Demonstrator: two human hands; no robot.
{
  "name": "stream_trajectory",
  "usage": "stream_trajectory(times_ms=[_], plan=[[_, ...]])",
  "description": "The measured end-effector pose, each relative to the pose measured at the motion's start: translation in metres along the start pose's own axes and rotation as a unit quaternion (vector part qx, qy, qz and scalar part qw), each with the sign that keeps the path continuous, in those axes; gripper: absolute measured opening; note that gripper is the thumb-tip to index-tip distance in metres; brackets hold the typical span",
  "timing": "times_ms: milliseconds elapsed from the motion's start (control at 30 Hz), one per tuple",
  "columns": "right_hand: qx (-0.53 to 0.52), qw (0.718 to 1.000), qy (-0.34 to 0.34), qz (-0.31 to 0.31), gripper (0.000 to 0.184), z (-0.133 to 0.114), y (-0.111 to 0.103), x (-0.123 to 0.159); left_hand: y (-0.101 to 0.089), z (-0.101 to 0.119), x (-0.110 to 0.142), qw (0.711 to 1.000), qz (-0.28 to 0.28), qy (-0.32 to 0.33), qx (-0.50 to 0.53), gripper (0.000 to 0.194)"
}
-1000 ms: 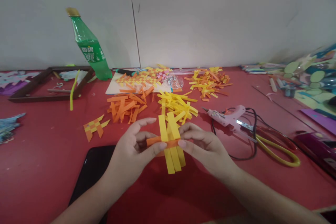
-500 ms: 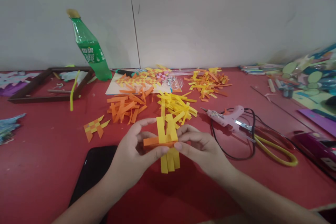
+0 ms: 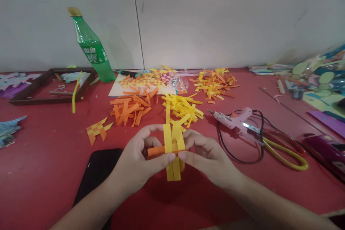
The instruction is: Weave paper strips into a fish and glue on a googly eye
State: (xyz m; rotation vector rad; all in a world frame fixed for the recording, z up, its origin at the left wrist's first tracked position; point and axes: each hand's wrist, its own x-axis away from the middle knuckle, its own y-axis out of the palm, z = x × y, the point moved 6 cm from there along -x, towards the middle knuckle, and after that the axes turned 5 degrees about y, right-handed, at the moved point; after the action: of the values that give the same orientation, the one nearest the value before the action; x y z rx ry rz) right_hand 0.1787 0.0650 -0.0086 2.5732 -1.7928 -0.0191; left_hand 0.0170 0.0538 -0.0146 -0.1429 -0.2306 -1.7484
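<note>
My left hand (image 3: 142,156) and my right hand (image 3: 203,151) hold a small bundle of woven paper strips (image 3: 172,154) between them, above the red table. Yellow strips stand upright in it, and an orange strip (image 3: 155,151) crosses them and sticks out to the left. Both thumbs press on the near side where the strips cross; the other fingertips are partly hidden behind. Just beyond the hands lies a pile of yellow strips (image 3: 183,107), with a pile of orange strips (image 3: 130,109) to its left. A woven paper fish (image 3: 99,130) rests left of my left hand.
A black phone (image 3: 94,172) lies under my left forearm. On the right are a pink glue gun (image 3: 234,120) with its cord and scissors (image 3: 285,154). A green bottle (image 3: 93,50) and a brown frame (image 3: 29,86) stand at back left. Mixed strips (image 3: 215,82) lie near the wall.
The bundle has turned slightly in my fingers and sits a little lower. One yellow strip now lies over the front of the orange strip, and the thumbs have shifted slightly.
</note>
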Motion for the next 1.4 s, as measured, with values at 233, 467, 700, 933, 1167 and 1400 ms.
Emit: stream_trajectory(times_ms=[233, 467, 700, 933, 1167, 1400], plan=[[0.009, 1.0, 0.006, -0.018, 0.017, 0.0, 0.004, 0.002, 0.003, -0.004, -0.001, 0.999, -0.032, 0.014, -0.01, 0.053], [0.074, 0.997, -0.019, -0.013, 0.015, -0.002, 0.005, 0.002, 0.002, 0.003, -0.002, 0.998, -0.039, 0.023, -0.036, 0.045], [0.102, 0.995, -0.022, 0.001, 0.02, -0.002, 0.002, 0.003, 0.007, 0.007, -0.003, 0.996, -0.059, 0.047, -0.056, 0.037], [0.083, 0.996, -0.02, -0.005, 0.015, -0.001, 0.004, 0.001, 0.006, 0.002, -0.002, 0.998, -0.057, 0.02, -0.022, 0.033], [0.093, 0.995, -0.024, 0.016, 0.019, -0.002, -0.004, -0.003, 0.002, 0.003, -0.004, 0.998, -0.052, 0.025, 0.0, 0.03], [0.104, 0.995, -0.004, -0.012, 0.022, -0.002, 0.001, -0.001, 0.004, 0.004, -0.003, 0.998, -0.055, 0.023, -0.003, 0.028]])
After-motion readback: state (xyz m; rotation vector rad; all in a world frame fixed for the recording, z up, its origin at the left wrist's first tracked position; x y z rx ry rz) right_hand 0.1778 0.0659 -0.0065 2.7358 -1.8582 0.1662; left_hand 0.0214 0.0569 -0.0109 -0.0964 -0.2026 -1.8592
